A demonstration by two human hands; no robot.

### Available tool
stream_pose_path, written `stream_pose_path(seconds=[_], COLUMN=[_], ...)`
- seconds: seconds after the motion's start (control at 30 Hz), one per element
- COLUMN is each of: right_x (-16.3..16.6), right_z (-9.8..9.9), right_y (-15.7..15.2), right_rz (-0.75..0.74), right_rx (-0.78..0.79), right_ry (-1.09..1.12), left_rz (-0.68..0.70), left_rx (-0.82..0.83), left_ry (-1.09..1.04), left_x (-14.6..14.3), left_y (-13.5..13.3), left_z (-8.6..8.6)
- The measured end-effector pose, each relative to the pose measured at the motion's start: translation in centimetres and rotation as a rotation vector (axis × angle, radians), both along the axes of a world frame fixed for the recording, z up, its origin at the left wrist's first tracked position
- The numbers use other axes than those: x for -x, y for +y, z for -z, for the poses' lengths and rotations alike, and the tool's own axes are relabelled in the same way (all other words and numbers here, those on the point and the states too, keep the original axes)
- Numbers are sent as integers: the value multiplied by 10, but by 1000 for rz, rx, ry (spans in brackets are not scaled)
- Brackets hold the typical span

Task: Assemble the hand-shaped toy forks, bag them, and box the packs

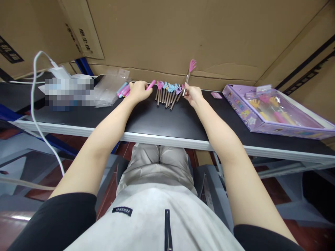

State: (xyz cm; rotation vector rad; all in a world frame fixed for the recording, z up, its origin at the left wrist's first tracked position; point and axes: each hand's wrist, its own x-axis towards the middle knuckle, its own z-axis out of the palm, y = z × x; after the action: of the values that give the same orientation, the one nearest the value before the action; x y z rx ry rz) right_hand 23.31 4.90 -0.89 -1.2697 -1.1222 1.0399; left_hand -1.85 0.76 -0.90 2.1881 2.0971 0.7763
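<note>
My right hand (193, 94) pinches a back scratcher by its metal rod, its pink claw head (193, 65) pointing up. In my left hand (140, 91), the fingers are closed around a pink handle sleeve (151, 84) whose end sticks out to the right. Between the hands lies a row of several back scratchers (167, 96) with metal rods and pink, blue, purple and yellow claws. Several pink and blue handle sleeves (121, 90) lie beside my left hand, partly hidden by it.
Clear plastic bags (108, 89) lie left on the black table (167, 122). A purple display box (248, 118) with back scratchers stands right, near a small pink card (216, 95). A white cable (32, 101) hangs over the left edge. Cardboard (167, 38) walls off the back.
</note>
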Motion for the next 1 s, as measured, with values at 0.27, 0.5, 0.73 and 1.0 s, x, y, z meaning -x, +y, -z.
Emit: stream_pose_path(seconds=[0.27,0.5,0.73,1.0], right_x=[4,11,8,3], right_z=[-8,-3,6,27], right_y=[-15,-22,-15,16], right_rz=[-50,-31,-36,24], right_rx=[-17,24,21,-143], right_ry=[191,93,-46,-235], left_rz=[260,410,380,517], left_rx=[-85,-87,-92,28], left_ry=[-13,-56,-87,-227], left_x=[-7,-7,-7,-12], left_y=[0,2,5,4], left_z=[8,13,17,19])
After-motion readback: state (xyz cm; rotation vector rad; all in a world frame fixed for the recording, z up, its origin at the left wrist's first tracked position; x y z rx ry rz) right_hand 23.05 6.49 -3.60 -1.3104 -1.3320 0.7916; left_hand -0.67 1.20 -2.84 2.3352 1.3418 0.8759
